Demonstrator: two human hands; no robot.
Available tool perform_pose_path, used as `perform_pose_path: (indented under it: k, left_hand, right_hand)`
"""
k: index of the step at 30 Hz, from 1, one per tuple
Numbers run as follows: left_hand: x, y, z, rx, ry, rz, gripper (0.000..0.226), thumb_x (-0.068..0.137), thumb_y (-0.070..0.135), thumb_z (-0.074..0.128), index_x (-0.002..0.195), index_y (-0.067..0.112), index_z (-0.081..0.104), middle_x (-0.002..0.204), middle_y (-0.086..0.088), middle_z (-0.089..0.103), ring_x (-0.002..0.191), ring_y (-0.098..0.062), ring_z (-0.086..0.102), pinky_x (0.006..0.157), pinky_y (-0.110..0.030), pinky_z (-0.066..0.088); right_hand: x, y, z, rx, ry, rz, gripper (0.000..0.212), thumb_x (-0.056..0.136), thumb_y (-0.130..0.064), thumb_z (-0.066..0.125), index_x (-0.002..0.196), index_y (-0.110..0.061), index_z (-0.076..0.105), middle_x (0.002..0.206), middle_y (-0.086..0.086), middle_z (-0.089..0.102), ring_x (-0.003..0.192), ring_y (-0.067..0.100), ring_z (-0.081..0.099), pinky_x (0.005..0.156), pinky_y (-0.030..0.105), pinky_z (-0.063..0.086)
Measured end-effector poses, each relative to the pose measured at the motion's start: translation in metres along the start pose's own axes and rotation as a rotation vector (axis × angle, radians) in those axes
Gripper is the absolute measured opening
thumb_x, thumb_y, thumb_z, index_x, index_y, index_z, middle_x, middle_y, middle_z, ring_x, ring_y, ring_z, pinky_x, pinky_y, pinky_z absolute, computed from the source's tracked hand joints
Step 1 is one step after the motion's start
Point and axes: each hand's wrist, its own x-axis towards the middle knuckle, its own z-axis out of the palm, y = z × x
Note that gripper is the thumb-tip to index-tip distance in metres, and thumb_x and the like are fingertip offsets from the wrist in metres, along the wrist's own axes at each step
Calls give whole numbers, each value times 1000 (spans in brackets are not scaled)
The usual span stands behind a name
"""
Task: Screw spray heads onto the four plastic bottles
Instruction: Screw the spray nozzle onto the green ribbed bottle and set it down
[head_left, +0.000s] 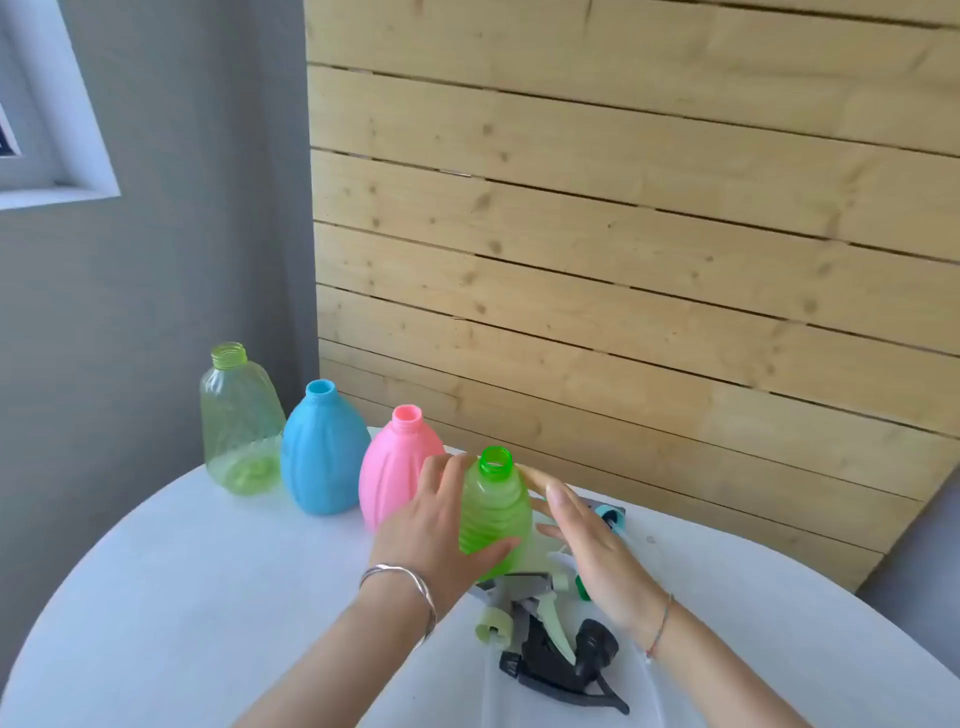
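Head view shows 4 plastic bottles in a row on a round white table (208, 597), all with bare open necks. Nearest is a bright green translucent ribbed bottle (493, 514), tilted slightly, standing toward the middle of the table. The left hand (431, 525) wraps it from the left, thumb across the lower front and fingers behind the shoulder, so it has hold of the bottle. The right hand (592, 551) is held flat and open just beside the bottle's right side, fingers straight and together; whether the fingertips touch the plastic I cannot tell.

Behind it, toward the far left edge, stand a pink opaque fluted bottle (389, 473), partly hidden by the left hand, then a blue opaque fluted bottle (318, 457), then a pale yellow-green transparent bottle (239, 426) at the far edge.

Below the hands, nearer the table's near edge, lies a heap of spray heads: a black trigger spray head (566, 670), a pale green and grey spray head (519, 608), and a light blue spray head (610, 517) further back.

A silver bangle (410, 587) circles the left wrist, and a thin cord bracelet (661, 623) the right.
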Motion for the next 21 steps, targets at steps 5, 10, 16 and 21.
perform_pose_path:
  k: [5, 10, 16, 21]
  left_hand:
    - [8, -6, -3, 3, 18, -81, 86, 59, 74, 63, 126, 34, 28, 119, 16, 60, 96, -18, 65, 65, -26, 37]
    - [7, 3, -11, 44, -16, -34, 80, 61, 73, 62, 129, 40, 37, 120, 17, 51, 98, -15, 61, 67, -24, 38]
    - [-2, 20, -35, -10, 52, 17, 78, 60, 68, 66, 127, 39, 38, 118, 15, 47, 100, -13, 57, 68, -24, 35]
    - [-24, 20, -56, -115, 137, 136, 81, 61, 62, 73, 130, 32, 44, 114, 10, 47, 112, -16, 44, 93, -29, 40]
  right_hand:
    - [3, -3, -10, -73, -12, 17, 59, 85, -58, 23, 131, -34, 51, 136, -20, 52, 128, -1, 45, 109, 28, 37]
    - [-5, 6, -43, -230, 177, -47, 38, 93, -45, 35, 110, -30, 65, 117, -22, 62, 112, -17, 49, 88, -4, 32]
    - [-13, 33, -54, -551, 120, 86, 21, 93, -41, 47, 102, -35, 66, 134, -14, 51, 128, 7, 44, 100, 20, 32]
    - [-29, 47, -35, -657, 3, 195, 39, 97, -48, 31, 129, -39, 52, 158, -8, 19, 144, 18, 22, 119, 37, 13]
